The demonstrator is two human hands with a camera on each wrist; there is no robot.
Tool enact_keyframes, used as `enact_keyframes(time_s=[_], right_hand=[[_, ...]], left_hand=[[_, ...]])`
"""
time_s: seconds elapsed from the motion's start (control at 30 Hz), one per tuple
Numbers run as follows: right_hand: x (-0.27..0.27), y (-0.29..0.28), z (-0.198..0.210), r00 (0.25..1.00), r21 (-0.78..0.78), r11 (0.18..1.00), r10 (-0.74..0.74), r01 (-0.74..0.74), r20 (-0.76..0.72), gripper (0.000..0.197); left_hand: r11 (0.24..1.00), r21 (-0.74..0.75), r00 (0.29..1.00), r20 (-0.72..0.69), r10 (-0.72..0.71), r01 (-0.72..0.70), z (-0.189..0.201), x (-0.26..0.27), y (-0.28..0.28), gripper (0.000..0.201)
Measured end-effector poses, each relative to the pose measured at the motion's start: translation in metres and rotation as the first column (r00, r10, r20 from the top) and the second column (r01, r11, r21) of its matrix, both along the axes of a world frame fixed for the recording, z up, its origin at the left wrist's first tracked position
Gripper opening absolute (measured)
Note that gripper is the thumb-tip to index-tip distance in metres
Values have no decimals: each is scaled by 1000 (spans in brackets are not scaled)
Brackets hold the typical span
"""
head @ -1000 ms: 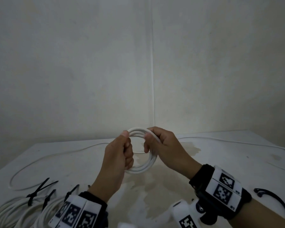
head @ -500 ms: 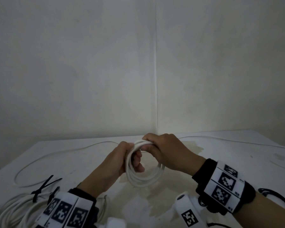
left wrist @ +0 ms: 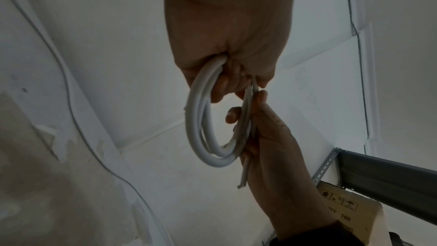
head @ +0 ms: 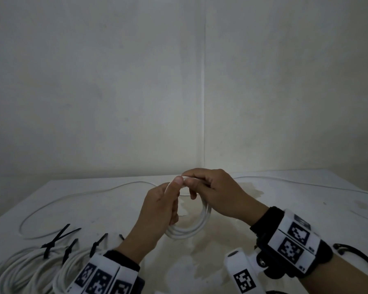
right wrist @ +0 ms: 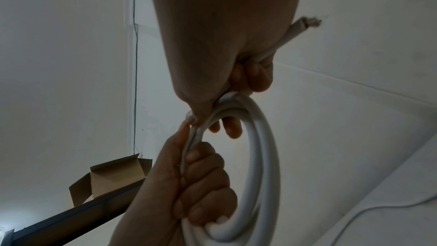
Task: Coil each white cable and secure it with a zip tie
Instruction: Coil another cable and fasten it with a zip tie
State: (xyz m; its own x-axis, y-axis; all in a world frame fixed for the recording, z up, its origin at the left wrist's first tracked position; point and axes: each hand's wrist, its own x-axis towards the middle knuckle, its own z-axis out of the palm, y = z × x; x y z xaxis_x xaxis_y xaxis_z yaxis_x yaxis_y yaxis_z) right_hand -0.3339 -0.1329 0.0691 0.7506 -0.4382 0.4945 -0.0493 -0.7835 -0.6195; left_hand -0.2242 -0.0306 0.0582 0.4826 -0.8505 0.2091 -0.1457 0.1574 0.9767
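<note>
The coil (head: 187, 228) hangs upright between my two hands, above the table (head: 306, 209), a few loops of white cable stacked together. My left hand (head: 159, 211) is closed around its left side, fingers curled through the loops and thumb pressed up near the top. My right hand (head: 217, 194) pinches the top of the coil, fingers curled over the strands; the right wrist view shows the cut end (right wrist: 305, 23) poking out past that hand.

I judge the winding is nearly done and this is the tidying of the last turn. To do it well I should keep my left grip firm so the loops stay the same size, lay the loose end flat along the bundle and not let it spring out, then hand the whole coil to one hand so the other is free for a tie.

The free tie (head: 353, 253) lies near my right wrist. Finished coils (head: 30, 266) with black ties (head: 57, 238) sit at my near left, and another loose cable (head: 72, 197) trails across the table beyond them.
</note>
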Motion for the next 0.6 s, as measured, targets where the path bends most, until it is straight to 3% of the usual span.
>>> enact_keyframes(time_s=[0.17, 0.4, 0.5, 0.6], right_hand=[[4, -1, -8, 992, 14, 1000, -6, 5, 122, 24], [11, 6, -9, 952, 83, 996, -60, 37, 300, 19], [15, 5, -5, 965, 94, 995, -55, 31, 255, 17], [12, 1, -5, 984, -15, 997, -72, 75, 165, 21]], left_hand=[[999, 25, 997, -61, -41, 43, 2, 0, 3, 40], [1000, -26, 999, 48, -7, 8, 2, 1, 1, 41], [996, -81, 999, 1, 38, -38, -1, -1, -2, 43], [997, -75, 1000, -22, 6, -8, -7, -3, -4, 41]])
